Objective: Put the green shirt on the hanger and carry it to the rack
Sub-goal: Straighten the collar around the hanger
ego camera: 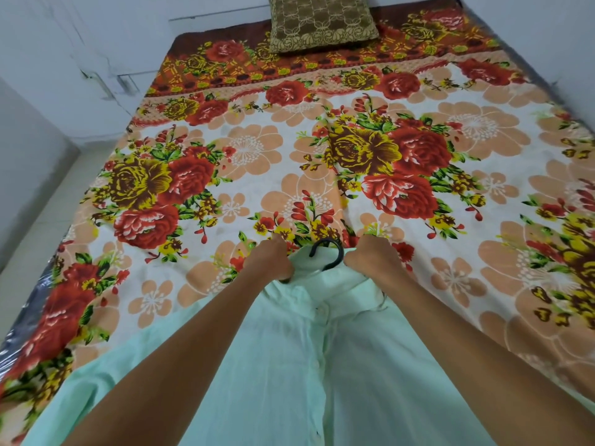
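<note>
A pale mint-green shirt (289,365) lies spread on the bed, its button placket running down the middle. The black hook of a hanger (328,252) sticks out of the collar opening; the rest of the hanger is hidden inside the shirt. My left hand (270,259) grips the shirt's collar and shoulder to the left of the hook. On the hook's right side, my right hand (370,255) grips the shirt's other shoulder. Both forearms reach over the shirt's front.
The bed (450,156) is covered by a floral sheet in red, orange and white. A brown patterned pillow (322,24) lies at its far end. White walls stand beyond it, and a strip of pale floor (38,220) runs along the left.
</note>
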